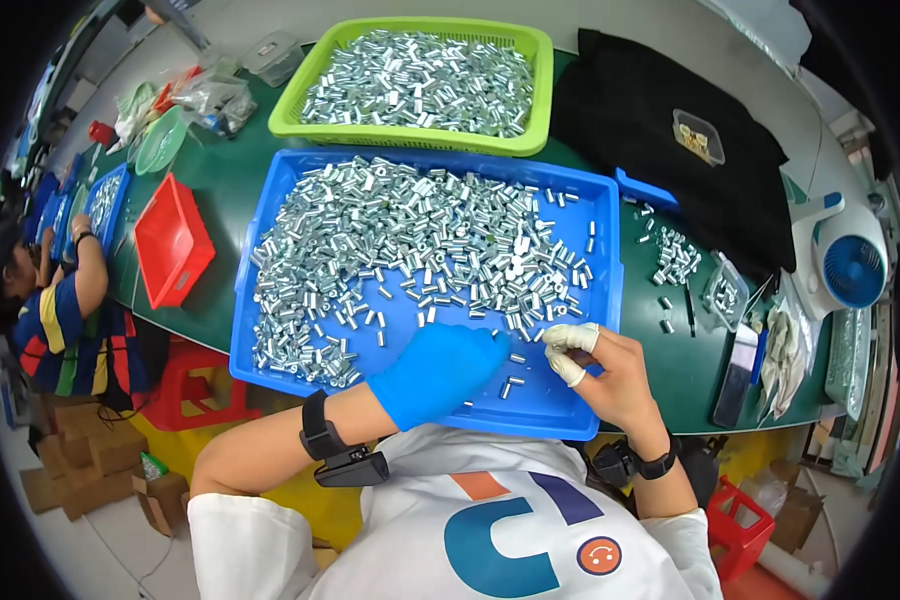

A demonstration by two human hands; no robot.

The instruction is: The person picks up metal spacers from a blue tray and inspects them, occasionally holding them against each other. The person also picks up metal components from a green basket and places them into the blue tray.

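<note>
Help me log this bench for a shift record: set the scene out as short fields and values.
Left hand: blue-gloved, over the near side of the blue tray; grip hidden
Right hand: pale finger cots on thumb and finger, over the same tray; hold unclear
Blue tray: heaped with short metal sleeves
Beyond it: yellow-green basket of similar sleeves
Left of tray: red plastic tray, pale green bowl
Right of tray: loose sleeves, white fan with blue center
Far left: co-worker beside the green table
</note>
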